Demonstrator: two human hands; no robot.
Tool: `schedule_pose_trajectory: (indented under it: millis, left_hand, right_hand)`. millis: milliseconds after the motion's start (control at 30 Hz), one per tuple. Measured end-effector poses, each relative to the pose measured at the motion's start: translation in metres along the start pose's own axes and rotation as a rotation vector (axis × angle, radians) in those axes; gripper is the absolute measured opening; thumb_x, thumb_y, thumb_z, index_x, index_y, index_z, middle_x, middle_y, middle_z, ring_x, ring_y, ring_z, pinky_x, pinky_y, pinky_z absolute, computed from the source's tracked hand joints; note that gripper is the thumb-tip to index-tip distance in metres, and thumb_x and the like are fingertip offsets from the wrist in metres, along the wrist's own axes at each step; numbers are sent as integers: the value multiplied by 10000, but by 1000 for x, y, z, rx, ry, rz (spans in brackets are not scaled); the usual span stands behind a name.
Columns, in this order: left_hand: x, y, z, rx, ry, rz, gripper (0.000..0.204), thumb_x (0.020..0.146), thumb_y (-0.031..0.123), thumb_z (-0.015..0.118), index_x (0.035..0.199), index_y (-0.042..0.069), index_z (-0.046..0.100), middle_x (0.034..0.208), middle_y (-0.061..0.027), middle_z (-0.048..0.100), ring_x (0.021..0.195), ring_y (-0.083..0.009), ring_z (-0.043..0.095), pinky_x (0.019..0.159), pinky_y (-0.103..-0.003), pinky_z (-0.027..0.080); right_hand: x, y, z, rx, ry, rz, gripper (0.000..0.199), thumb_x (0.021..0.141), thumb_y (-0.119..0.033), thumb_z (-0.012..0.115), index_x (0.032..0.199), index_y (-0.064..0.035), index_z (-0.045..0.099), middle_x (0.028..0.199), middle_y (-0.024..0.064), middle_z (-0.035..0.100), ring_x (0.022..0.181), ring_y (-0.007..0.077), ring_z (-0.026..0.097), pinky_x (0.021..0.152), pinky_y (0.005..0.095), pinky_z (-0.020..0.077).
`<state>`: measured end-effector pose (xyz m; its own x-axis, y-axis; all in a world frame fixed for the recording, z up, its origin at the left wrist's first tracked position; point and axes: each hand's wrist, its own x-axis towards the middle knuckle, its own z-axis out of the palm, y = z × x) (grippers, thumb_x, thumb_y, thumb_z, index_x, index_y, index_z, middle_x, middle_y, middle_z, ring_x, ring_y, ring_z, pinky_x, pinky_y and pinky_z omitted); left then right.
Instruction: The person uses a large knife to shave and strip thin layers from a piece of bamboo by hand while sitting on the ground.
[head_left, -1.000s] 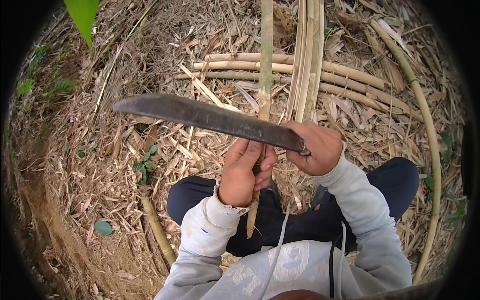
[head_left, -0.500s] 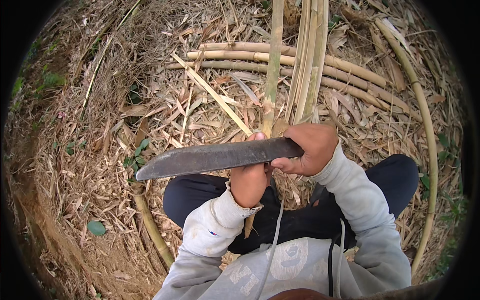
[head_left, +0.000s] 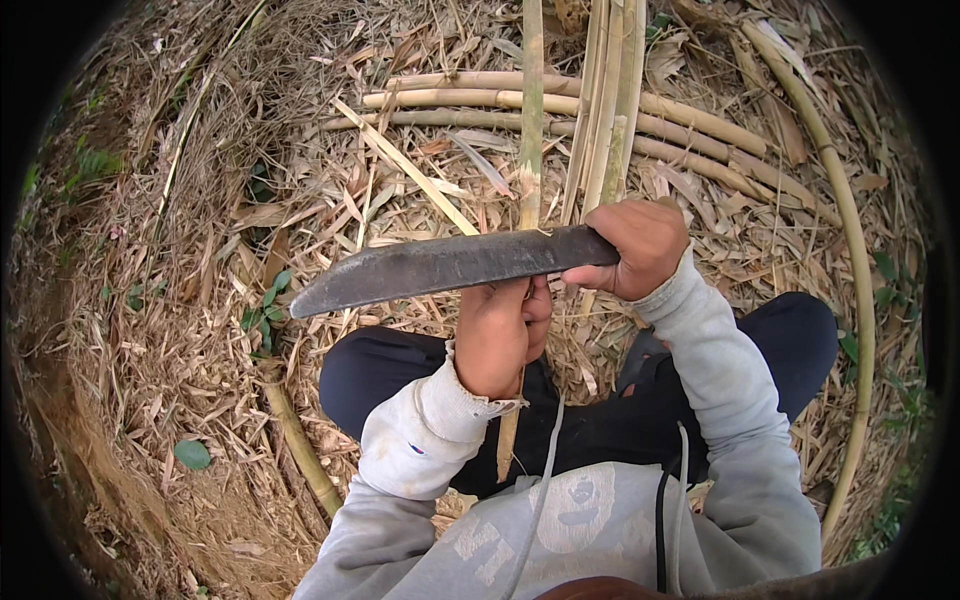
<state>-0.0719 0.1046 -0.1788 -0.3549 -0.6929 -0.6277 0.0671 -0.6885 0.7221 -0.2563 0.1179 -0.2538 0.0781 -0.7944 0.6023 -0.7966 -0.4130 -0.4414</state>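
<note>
- Dry shavings (head_left: 230,380) litter the ground all around the seated person (head_left: 600,540).
- Ahead, several pale poles (head_left: 450,100) lie crosswise, a bundle of split strips (head_left: 605,100) passing over them.
- One long bamboo strip (head_left: 532,120) runs toward the person's lap.
- A broad dark knife (head_left: 430,268) crosses above it, tip leftward; I can't tell whether they touch.
- The right hand (head_left: 642,248) is clenched around the knife's other end.
- The left hand (head_left: 495,335), partly behind the blade, grips the strip with curled fingers.

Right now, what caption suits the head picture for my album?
Right hand holds a dark blade across a long strip gripped by the left hand.
</note>
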Motion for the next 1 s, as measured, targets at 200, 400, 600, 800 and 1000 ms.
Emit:
schedule_pose_trajectory:
  millis: [200, 400, 600, 800, 1000]
  left_hand:
    - [-12, 1, 5, -22, -104, -23, 342, 1043, 379, 364, 840, 114, 440, 569, 47, 333, 406, -37, 215, 363, -214, 162]
    - [-14, -2, 2, 72, -66, 122, 352, 1042, 390, 366, 836, 113, 430, 570, 57, 289, 409, -26, 187, 358, -209, 138]
    - [-11, -38, -3, 133, -63, 212, 202, 990, 249, 420, 869, 92, 457, 575, 44, 324, 412, -46, 231, 378, -237, 154]
    - [-2, -45, -2, -79, -153, 131, 262, 1013, 318, 421, 864, 103, 434, 577, 50, 312, 416, -47, 220, 380, -235, 159]
    - [1, -41, 1, -7, -153, 146, 310, 1024, 341, 424, 845, 90, 448, 585, 47, 337, 446, -44, 251, 405, -222, 192]
  right_hand:
    - [-10, 58, -5, -36, 69, 517, 550, 858, -594, 601, 715, -63, 587, 533, 88, 501, 480, 269, 552, 450, 373, 411]
    - [-7, 17, -18, 53, 18, 272, 526, 859, -584, 611, 747, -70, 610, 544, 88, 508, 471, 272, 556, 457, 370, 428]
    - [-6, -1, -22, 19, -65, -126, 584, 649, -641, 736, 741, -76, 617, 557, 36, 534, 484, 235, 574, 456, 332, 442]
    - [6, 33, -38, -127, -200, -247, 580, 616, -639, 744, 711, -89, 588, 539, 34, 487, 472, 240, 538, 445, 350, 421]
    - [13, 64, -55, -180, -213, -296, 568, 664, -647, 707, 699, -96, 575, 534, 37, 470, 467, 244, 524, 441, 358, 404]
